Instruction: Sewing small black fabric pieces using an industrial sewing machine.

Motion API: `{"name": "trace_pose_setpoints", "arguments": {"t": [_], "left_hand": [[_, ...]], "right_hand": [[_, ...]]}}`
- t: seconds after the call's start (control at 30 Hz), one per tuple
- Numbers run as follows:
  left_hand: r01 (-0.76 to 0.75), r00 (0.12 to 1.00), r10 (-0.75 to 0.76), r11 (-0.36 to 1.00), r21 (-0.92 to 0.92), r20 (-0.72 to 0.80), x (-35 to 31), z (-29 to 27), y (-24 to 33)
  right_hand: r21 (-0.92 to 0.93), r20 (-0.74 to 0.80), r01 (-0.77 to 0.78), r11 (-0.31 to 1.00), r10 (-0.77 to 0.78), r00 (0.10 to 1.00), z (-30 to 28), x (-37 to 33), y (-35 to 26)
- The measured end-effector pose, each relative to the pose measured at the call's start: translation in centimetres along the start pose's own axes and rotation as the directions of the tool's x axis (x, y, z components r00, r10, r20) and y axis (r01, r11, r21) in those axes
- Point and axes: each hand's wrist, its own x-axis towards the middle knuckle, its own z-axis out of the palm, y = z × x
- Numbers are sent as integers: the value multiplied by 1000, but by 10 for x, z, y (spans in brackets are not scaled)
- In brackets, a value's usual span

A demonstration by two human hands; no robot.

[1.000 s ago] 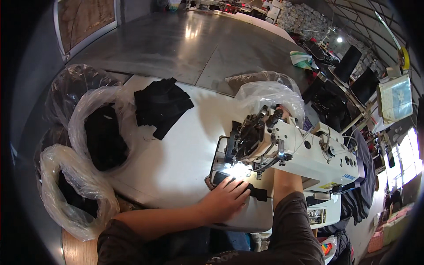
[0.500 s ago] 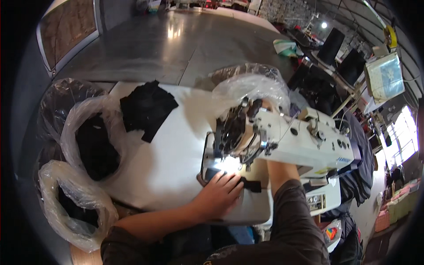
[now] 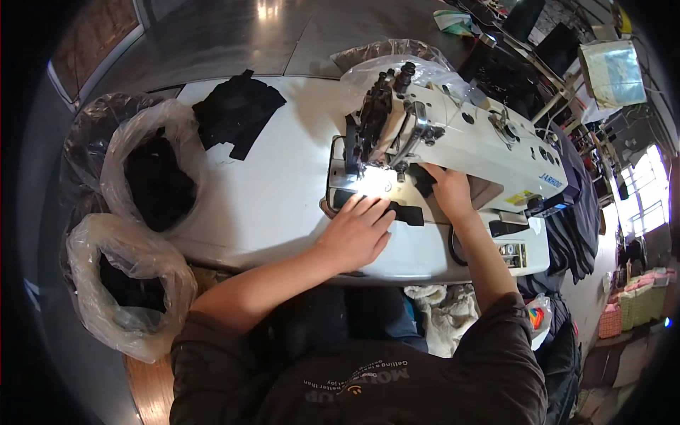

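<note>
The bench [image 3: 262, 198] in front of me has a smooth white top. The white sewing machine [image 3: 474, 134] stands on its right part, and a black strip [image 3: 409, 214] lies at the machine's front, partly under my left hand [image 3: 358, 230]. Toward the back left I see a black cloth [image 3: 237, 113] spread out with uneven edges. An open clear bag [image 3: 117, 166] of dark fabric [image 3: 161, 188] overlaps the left end; I can't tell what bears its weight.
</note>
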Motion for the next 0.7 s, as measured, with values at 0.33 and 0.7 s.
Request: {"name": "trace_pose_setpoints", "arguments": {"t": [0.33, 0.7], "left_hand": [[6, 1000, -5, 1000, 18, -26, 1, -5, 4], [2, 1000, -2, 999, 41, 9, -3, -2, 1]], "right_hand": [[280, 176, -240, 930, 196, 965, -69, -40, -17], [79, -8, -515, 854, 517, 856, -101, -121, -64]]}}
